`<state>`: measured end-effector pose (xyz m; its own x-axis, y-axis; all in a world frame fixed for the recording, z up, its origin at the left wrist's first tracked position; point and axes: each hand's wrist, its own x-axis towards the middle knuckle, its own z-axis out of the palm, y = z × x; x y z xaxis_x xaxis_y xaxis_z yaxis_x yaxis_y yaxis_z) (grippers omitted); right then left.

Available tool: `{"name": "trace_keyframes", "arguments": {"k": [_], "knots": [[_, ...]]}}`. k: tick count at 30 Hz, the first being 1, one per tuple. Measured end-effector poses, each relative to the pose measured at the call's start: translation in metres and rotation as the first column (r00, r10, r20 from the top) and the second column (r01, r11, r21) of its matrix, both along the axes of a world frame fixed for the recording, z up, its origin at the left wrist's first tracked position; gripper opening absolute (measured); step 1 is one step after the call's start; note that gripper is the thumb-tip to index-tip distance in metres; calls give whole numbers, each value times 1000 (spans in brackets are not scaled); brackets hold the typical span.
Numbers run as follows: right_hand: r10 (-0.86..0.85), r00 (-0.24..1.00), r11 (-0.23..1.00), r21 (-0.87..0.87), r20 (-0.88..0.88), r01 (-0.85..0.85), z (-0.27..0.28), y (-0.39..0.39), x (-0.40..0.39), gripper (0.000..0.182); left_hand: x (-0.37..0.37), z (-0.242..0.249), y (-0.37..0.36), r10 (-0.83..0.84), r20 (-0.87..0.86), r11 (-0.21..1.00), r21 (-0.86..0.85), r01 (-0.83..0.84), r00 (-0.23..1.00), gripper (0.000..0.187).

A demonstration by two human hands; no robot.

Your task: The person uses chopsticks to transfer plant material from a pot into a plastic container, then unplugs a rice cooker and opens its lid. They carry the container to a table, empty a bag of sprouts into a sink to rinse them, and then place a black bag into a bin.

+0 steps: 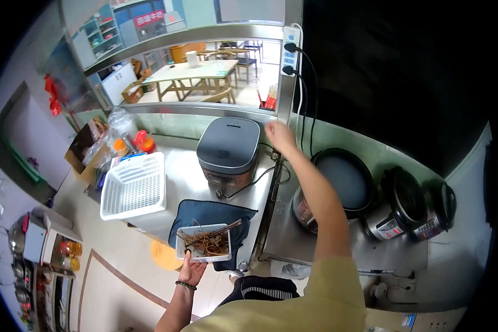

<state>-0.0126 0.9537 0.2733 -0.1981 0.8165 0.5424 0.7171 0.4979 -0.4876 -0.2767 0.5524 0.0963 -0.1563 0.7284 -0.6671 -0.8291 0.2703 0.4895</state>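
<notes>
A steel counter (182,180) bears the dark lidded cooker (229,144), which serves as landmark for the rest. Right of the cooker stands a wide open pot (346,180), and left of it a white slatted basket (135,212). On the cooker's near side a dark cloth (189,214) lies spread, and over that cloth is a white tray (221,258), though whether the two touch I cannot tell. The right hand (280,137) is just beside the cooker's right side; whether its fingers are open or closed I cannot tell. The left hand (192,270), nearer the wearer than the cooker, grips the tray's near edge, thumb over the rim. Inside the tray lie thin, tangled brown stalks (207,242).
</notes>
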Motion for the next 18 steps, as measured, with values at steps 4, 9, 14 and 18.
{"name": "trace_keyframes", "arguments": {"k": [4,9,14,18], "knots": [[-123,946,991,87,299,101,58,44,-16,17,-24,-15,35,-102,58,993,-57,105,993,78],[-179,833,966,255,523,47,70,58,-45,13,-50,-32,72,-259,16,963,-76,260,966,63],[-595,723,676,705,353,212,135,80,-28,14,-92,-48,80,-555,-18,820,-177,544,832,64],[-799,557,533,696,227,481,189,121,-8,17,-126,-51,68,-727,-131,683,-232,692,674,53]]}}
